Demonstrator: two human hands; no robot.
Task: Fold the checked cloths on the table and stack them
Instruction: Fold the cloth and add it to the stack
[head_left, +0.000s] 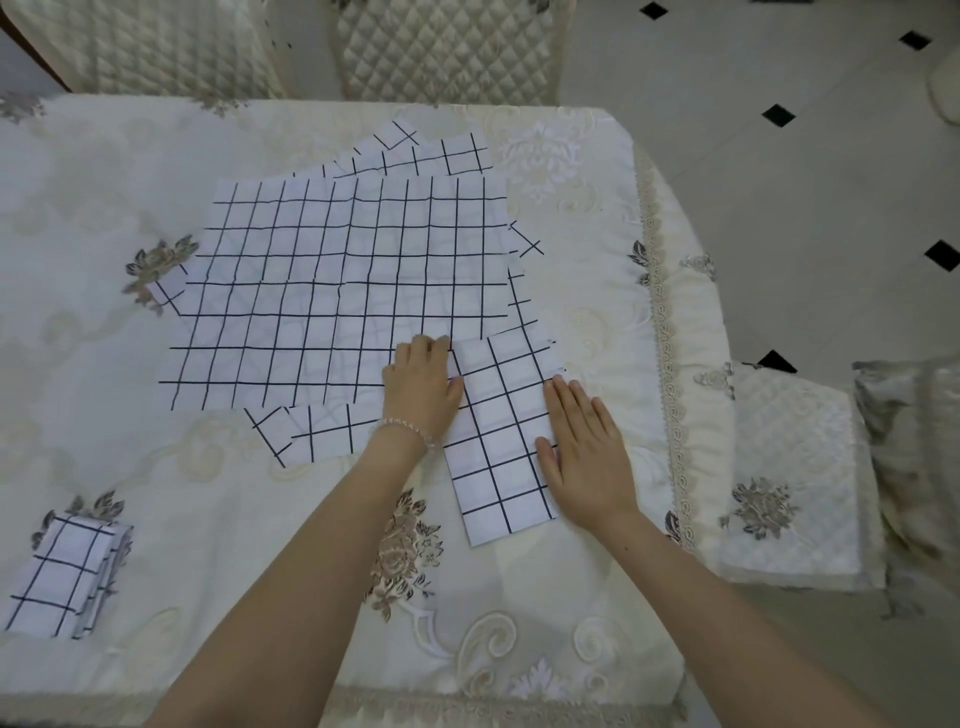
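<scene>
A pile of unfolded white cloths with black checks (337, 280) lies spread in the middle of the table. A folded strip of checked cloth (498, 431) lies at its near right corner. My left hand (423, 387) rests on the strip's far left edge with fingers curled at the tips. My right hand (587, 452) lies flat on the strip's right edge. A small stack of folded checked cloths (62, 577) sits at the near left of the table.
A cream embroidered tablecloth (156, 441) covers the table, whose right edge carries lace trim (670, 364). Two quilted chairs (447, 47) stand behind the table. A cushioned seat (800, 483) sits to the right, beside the tiled floor (779, 182).
</scene>
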